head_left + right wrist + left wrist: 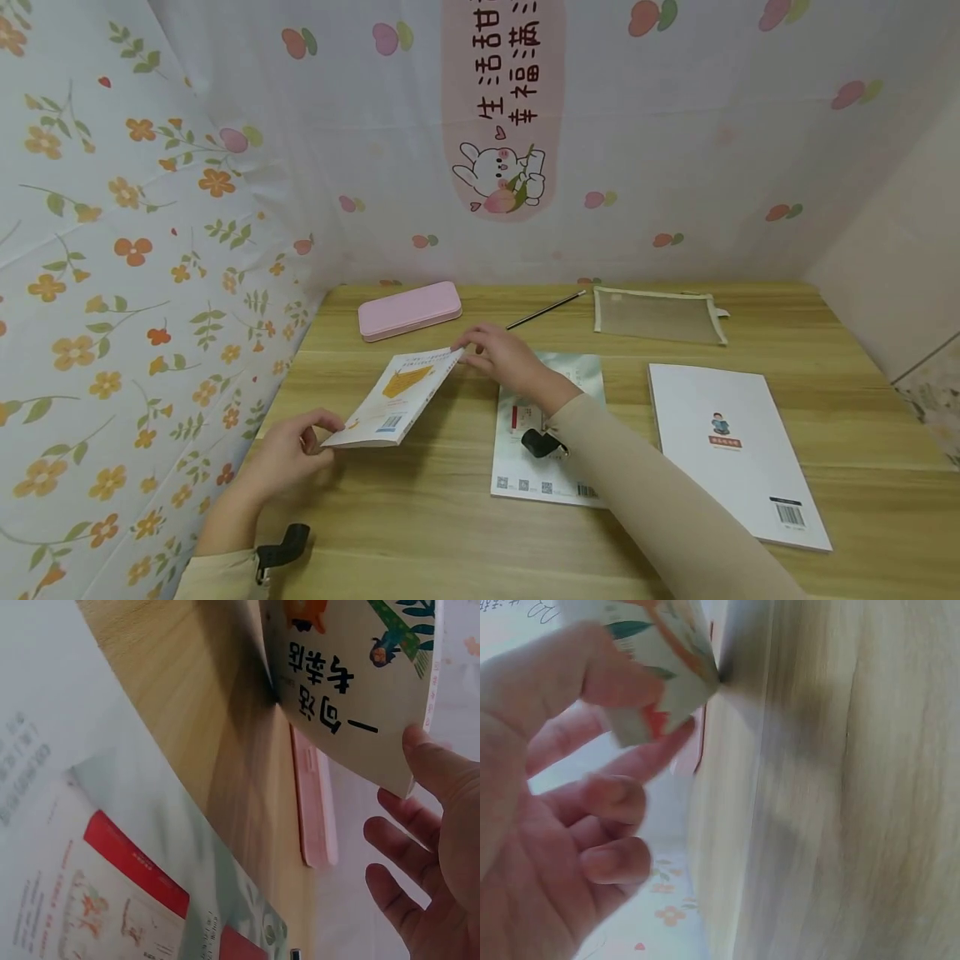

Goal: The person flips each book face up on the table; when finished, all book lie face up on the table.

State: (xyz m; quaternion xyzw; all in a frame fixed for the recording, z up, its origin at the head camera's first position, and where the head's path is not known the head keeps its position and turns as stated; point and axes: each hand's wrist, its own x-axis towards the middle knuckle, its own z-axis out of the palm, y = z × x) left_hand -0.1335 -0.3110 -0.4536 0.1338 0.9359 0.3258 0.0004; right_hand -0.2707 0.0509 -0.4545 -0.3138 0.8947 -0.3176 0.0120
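Both hands hold one thin white book (405,392) tilted above the table, its back cover with a barcode facing up in the head view. My left hand (288,450) pinches the near left corner between thumb and fingers, with the other fingers loosely bent. At the far right corner, my right hand (506,360) pinches the edge; the right wrist view shows the thumb on the book's front cover (352,697), which carries large dark characters and drawings. A pale green book (551,375) lies flat beneath the right forearm, partly hidden by it.
A pink pencil case (410,311) lies at the back left. Right of it are a dark pencil (546,310) and a mesh zip pouch (656,317). A larger white book (731,450) lies on the right. Patterned cloth (360,150) hangs behind the wooden table (420,533).
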